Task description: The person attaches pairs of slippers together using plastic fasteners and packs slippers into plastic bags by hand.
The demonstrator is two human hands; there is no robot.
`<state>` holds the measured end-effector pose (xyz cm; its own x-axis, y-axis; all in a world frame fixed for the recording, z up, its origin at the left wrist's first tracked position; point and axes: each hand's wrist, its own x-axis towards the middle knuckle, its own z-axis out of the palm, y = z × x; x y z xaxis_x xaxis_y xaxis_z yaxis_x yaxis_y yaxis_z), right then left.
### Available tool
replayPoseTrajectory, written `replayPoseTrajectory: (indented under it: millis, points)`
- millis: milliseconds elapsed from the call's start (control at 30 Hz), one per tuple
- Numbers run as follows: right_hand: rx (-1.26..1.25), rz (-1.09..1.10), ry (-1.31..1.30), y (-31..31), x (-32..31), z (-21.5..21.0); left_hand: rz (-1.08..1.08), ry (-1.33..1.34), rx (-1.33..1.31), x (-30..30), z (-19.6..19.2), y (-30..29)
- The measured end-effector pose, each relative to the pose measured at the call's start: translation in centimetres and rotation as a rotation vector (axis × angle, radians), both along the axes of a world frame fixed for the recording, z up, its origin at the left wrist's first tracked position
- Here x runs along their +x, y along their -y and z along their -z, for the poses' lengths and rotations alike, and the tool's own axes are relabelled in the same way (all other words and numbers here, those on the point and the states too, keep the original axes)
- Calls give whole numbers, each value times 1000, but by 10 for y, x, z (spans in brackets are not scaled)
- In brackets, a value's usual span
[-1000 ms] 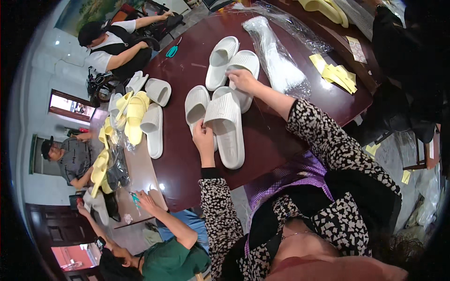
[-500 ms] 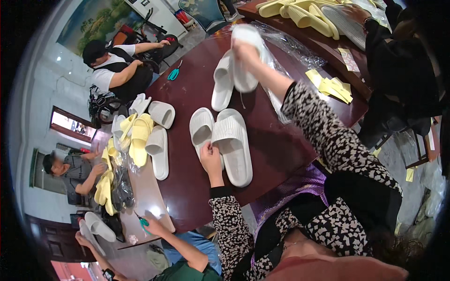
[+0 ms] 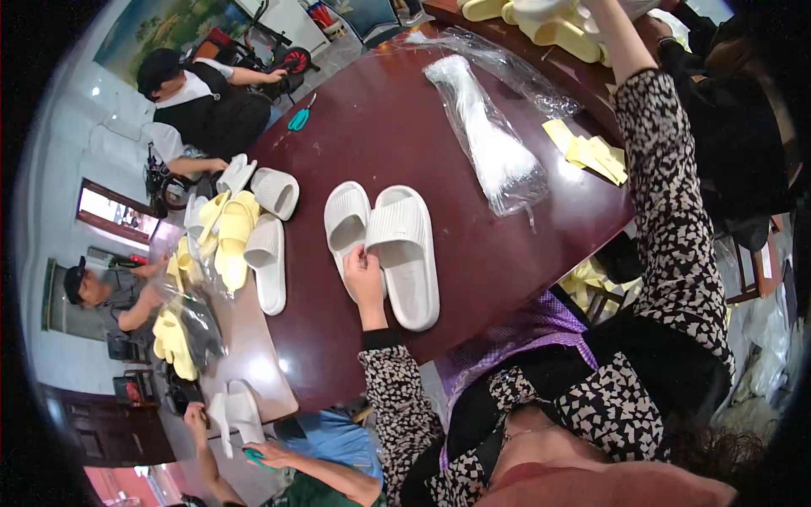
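Observation:
A pair of off-white slide sandals lies side by side on the dark red table [image 3: 355, 110], the left slide [image 3: 346, 203] slightly overlapped by the right slide [image 3: 410, 279]. My left hand [image 3: 363, 275] is closed between them, by the inner edge of the straps; what its fingers pinch, if anything, is too small to make out. My right forearm [image 3: 625, 42] stretches up to the far right, and its hand is cut off by the top edge. Near that wrist, partly cut off, white footwear [image 3: 541, 8] sits over yellow slides [image 3: 562, 38].
A clear bag of white strands [image 3: 486, 127], yellow paper slips [image 3: 591, 152] and teal scissors [image 3: 300, 117] lie on the table. Grey slides [image 3: 269, 262] and yellow slides [image 3: 235, 237] crowd its left side. A co-worker's hand [image 3: 274, 454] holds teal-handled scissors at lower left.
My right hand has left the far middle of the table, moving up and right out of view; the white slides there are gone from that spot. My left hand stays at the pair.

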<state>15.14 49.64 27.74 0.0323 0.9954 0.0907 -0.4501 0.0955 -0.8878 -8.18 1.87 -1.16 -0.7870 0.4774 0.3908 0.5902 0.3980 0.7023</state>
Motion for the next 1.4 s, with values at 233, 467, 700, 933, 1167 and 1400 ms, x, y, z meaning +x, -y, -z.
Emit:
replayPoseTrajectory:
  millis: [233, 467, 700, 933, 1167, 1400]
  points:
    - [257, -782, 284, 106, -16, 124, 86, 30, -30, -1, 1, -12]
    - [-114, -1211, 255, 256, -2, 212, 264, 206, -169, -11, -19, 1]
    - [-123, -1414, 245, 296, 22, 247, 335, 0, -244, -28, -16, -16]
    - [-188, -1362, 319, 299, 27, 262, 198, -146, -417, -26, -15, -40]
    - [-224, -1280, 333, 302, 21, 262, 101, -216, -379, -3, -7, -61]
    - [-184, -1302, 240, 296, 20, 269, 113, -141, -376, 50, -9, -67]
